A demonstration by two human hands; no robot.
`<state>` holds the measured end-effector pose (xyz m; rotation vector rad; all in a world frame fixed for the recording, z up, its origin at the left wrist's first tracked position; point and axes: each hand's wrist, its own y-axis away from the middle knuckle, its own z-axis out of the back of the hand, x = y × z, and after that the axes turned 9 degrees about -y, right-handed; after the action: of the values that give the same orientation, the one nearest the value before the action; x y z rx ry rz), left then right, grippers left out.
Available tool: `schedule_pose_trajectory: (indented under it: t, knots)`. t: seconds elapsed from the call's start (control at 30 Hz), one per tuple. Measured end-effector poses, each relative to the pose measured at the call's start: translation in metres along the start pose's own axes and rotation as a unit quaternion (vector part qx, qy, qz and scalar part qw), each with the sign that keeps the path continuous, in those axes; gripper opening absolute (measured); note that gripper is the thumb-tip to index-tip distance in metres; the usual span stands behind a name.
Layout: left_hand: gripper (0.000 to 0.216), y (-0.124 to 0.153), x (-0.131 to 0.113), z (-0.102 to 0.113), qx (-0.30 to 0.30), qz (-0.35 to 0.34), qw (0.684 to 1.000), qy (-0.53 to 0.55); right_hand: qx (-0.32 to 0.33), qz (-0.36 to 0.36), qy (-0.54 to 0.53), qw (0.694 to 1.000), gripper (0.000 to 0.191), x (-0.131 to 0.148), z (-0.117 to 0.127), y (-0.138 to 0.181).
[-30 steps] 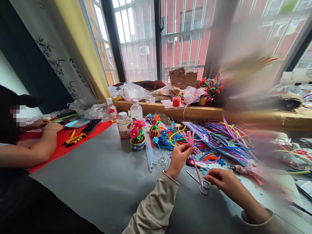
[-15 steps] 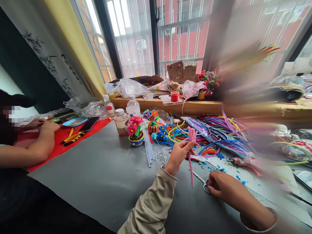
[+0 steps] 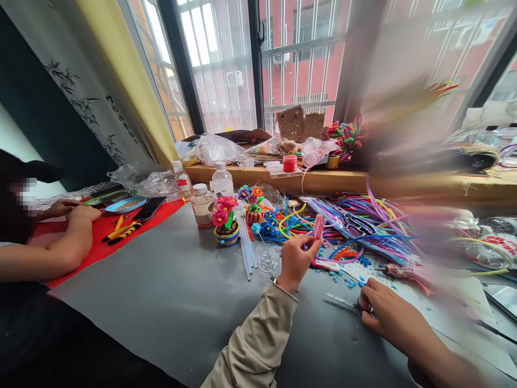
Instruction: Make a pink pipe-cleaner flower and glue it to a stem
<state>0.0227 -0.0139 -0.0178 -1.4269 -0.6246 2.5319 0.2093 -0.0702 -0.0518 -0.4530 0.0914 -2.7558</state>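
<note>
Pink fuzzy pipe-cleaner stem (image 3: 319, 226): folded into a short bundle, held upright above the grey table mat (image 3: 161, 302), just in front of the heap of coloured pipe cleaners (image 3: 375, 226).
Left hand (image 3: 296, 260): raised off the mat, thumb and fingers pinched shut on the base of the pink bundle.
Right hand (image 3: 383, 315): low on the mat, fingers curled closed over the handles of the small steel scissors (image 3: 341, 300). Blades flat, pointing left. Through the loops or only on top, cannot tell.
Change: half a second back, a long pink tail hung from the left hand toward the scissors. Now out of sight, only the short looped top showing. Scissors slid rightward with the right hand.
Reading: stem gathered short; cutting tool gripped, not lifted.
Nearby: small pot of pipe-cleaner flowers (image 3: 226, 225), clear plastic bottle (image 3: 202, 205), clear cup (image 3: 267, 262).
Far left: another person's hands (image 3: 78, 213) on red cloth (image 3: 100, 240), well apart.
</note>
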Motion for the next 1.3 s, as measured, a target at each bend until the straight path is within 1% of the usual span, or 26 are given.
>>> schedule_pose_trajectory:
  t: [0.07, 0.2, 0.3, 0.4, 0.47, 0.57, 0.63, 0.73, 0.87, 0.93, 1.03, 1.13, 1.3]
  knots:
    - [0.024, 0.002, -0.002, -0.001, -0.036, -0.054, 0.995, -0.071, -0.016, -0.007, -0.044, 0.999, 0.01, -0.005, 0.006, -0.004]
    - [0.02, 0.007, -0.007, -0.001, -0.073, -0.124, 0.98, -0.138, -0.06, -0.043, -0.151, 0.986, 0.021, -0.013, 0.018, -0.01]
    - [0.018, 0.011, -0.01, -0.001, -0.098, -0.184, 0.963, -0.168, -0.118, -0.085, -0.247, 0.958, 0.025, -0.018, 0.022, -0.012]
    - [0.017, 0.013, -0.01, 0.0, -0.123, -0.234, 0.942, -0.205, -0.191, -0.097, -0.33, 0.919, 0.03, -0.021, 0.022, -0.012]
    - [0.015, 0.013, -0.009, 0.0, -0.135, -0.255, 0.929, -0.232, -0.211, -0.106, -0.364, 0.901, 0.032, -0.02, 0.023, -0.011]
    - [0.012, 0.013, -0.006, 0.0, -0.157, -0.285, 0.906, -0.273, -0.215, -0.132, -0.392, 0.885, 0.033, -0.014, 0.027, -0.01]
    - [0.012, 0.012, -0.004, 0.0, -0.176, -0.301, 0.888, -0.3, -0.203, -0.137, -0.406, 0.881, 0.032, -0.009, 0.031, -0.009]
    - [0.012, 0.012, -0.001, 0.0, -0.193, -0.316, 0.866, -0.335, -0.166, -0.127, -0.402, 0.891, 0.03, -0.003, 0.034, -0.009]
    - [0.011, 0.012, -0.001, 0.0, -0.185, -0.327, 0.852, -0.365, -0.091, -0.069, -0.388, 0.914, 0.03, 0.0, 0.031, -0.01]
    - [0.012, 0.012, -0.001, 0.0, -0.183, -0.33, 0.847, -0.374, -0.046, -0.041, -0.385, 0.921, 0.031, 0.001, 0.029, -0.01]
    - [0.012, 0.012, -0.003, 0.0, -0.18, -0.342, 0.838, -0.386, -0.001, -0.011, -0.375, 0.927, 0.031, 0.002, 0.027, -0.01]
    - [0.012, 0.012, -0.005, 0.001, -0.173, -0.353, 0.83, -0.396, 0.025, 0.0, -0.338, 0.941, 0.032, 0.003, 0.024, -0.009]
    - [0.011, 0.012, -0.005, 0.001, -0.177, -0.359, 0.826, -0.396, 0.044, -0.016, -0.269, 0.962, 0.03, 0.005, 0.024, -0.008]
